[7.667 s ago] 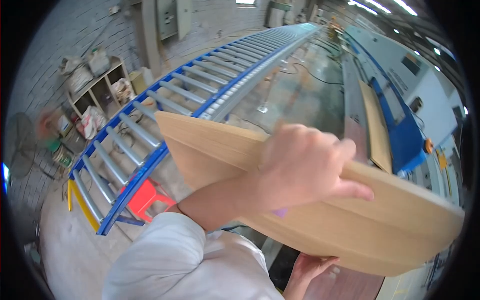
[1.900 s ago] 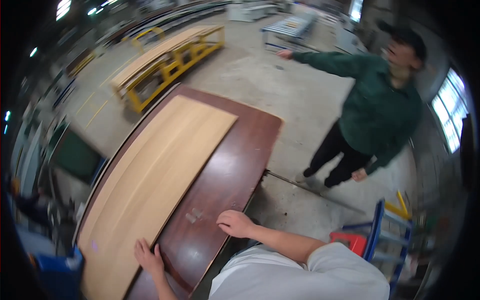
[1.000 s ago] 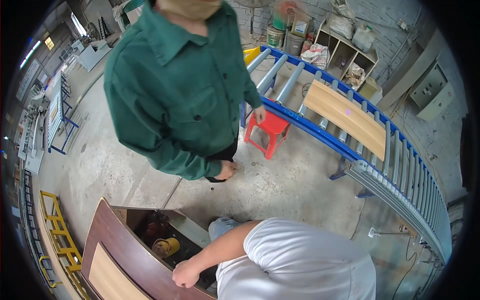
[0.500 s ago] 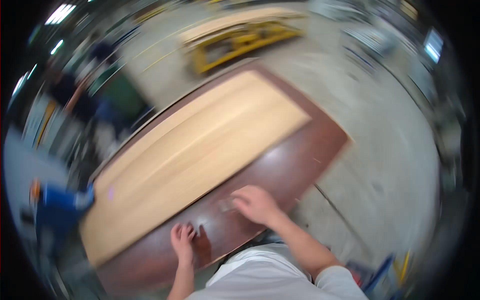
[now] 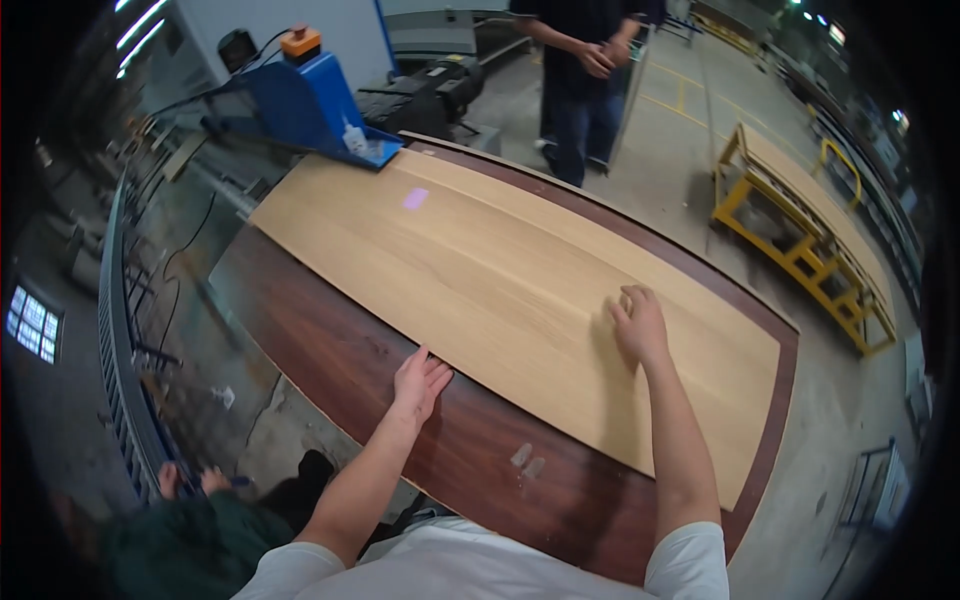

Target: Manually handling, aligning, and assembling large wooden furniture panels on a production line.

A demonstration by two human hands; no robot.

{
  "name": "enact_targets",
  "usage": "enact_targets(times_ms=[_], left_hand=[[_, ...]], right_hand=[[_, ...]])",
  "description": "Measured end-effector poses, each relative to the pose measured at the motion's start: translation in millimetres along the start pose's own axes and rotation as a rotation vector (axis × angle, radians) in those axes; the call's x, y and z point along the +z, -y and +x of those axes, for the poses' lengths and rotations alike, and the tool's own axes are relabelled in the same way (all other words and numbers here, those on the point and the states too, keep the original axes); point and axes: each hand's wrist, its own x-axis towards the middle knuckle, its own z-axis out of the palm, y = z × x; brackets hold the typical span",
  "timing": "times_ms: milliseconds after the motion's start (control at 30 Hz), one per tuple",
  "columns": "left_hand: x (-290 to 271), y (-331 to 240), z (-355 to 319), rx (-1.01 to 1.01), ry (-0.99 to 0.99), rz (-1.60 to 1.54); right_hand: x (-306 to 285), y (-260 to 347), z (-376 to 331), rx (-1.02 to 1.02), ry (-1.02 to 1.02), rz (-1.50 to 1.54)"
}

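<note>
A long light wood panel [image 5: 480,270] lies on a larger dark reddish-brown board [image 5: 350,320]. A small pink label [image 5: 415,198] sits near its far left end. My left hand [image 5: 422,385] is at the panel's near long edge, fingers stretched out and apart, holding nothing; whether the fingertips touch the edge I cannot tell. Over the panel's right half is my right hand [image 5: 640,328], its fingers loosely bent and apart with nothing in them. A shadow falls beside it on the wood. Small clear pieces [image 5: 527,461] lie on the dark board between my arms.
At the far left end stands a blue machine housing [image 5: 325,100] with an orange-topped box [image 5: 300,42]. A person in dark clothes [image 5: 585,85] stands beyond the board; another in dark green [image 5: 190,540] is at lower left. A yellow-framed rack [image 5: 800,240] stands at right.
My view has turned left, so the blue housing now shows at the far end. Both hands have moved from over the dark board, the left to the panel's edge, the right above the panel.
</note>
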Motion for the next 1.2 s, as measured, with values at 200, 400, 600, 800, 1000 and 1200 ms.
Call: enact_targets(times_ms=[200,400,600,800,1000,1200], left_hand=[[15,-19,2,-0.125,-0.062,0.034],[8,-23,1,-0.193,-0.025,0.031],[10,-23,-1,-0.181,-0.05,0.038],[13,-17,1,-0.155,-0.086,0.053],[14,-12,-6,-0.118,-0.169,0.09],[6,-6,-29,-0.152,-0.221,0.101]], right_hand=[[36,-19,109,-0.099,-0.077,-0.214],[62,8,175,-0.033,0.088,-0.22],[83,28,206,0.078,0.185,-0.259],[83,24,221,0.081,0.243,-0.346],[72,26,220,0.078,0.362,-0.369],[62,25,193,0.158,0.461,-0.28]])
